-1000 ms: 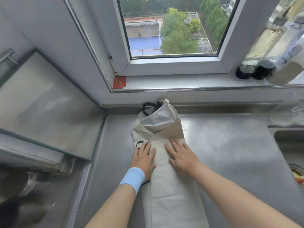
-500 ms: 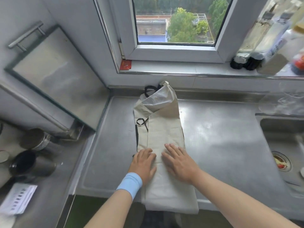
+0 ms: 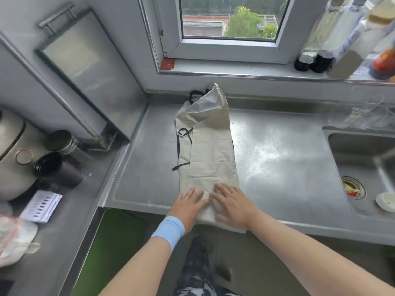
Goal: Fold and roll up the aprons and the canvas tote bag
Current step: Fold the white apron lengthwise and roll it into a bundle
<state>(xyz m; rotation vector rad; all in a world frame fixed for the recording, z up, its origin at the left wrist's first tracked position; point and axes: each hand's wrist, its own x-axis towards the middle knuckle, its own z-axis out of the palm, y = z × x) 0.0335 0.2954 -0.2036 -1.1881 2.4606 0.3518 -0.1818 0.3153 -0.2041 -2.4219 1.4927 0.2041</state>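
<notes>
A beige apron (image 3: pixel 211 150) lies folded lengthwise into a long strip on the steel counter (image 3: pixel 277 159), running from the back wall to the front edge. Black straps (image 3: pixel 183 133) stick out along its left side and at its far end. My left hand (image 3: pixel 190 206), with a blue wristband, lies flat on the strip's near end by the counter's front edge. My right hand (image 3: pixel 233 204) presses flat beside it, fingers spread. The near end of the cloth hangs slightly over the edge under my palms.
A sink (image 3: pixel 363 165) with a drain strainer lies to the right. Bottles (image 3: pixel 346 50) stand on the window sill. Glasses (image 3: pixel 361 116) sit behind the sink. To the left are dark cups (image 3: pixel 55 169), an appliance (image 3: pixel 10 154), a paper card (image 3: pixel 41 205) and a plastic bag (image 3: pixel 15 238).
Both hands slid flat along the apron strip from its middle toward me, down to its near end at the counter's front edge. The view tilted down.
</notes>
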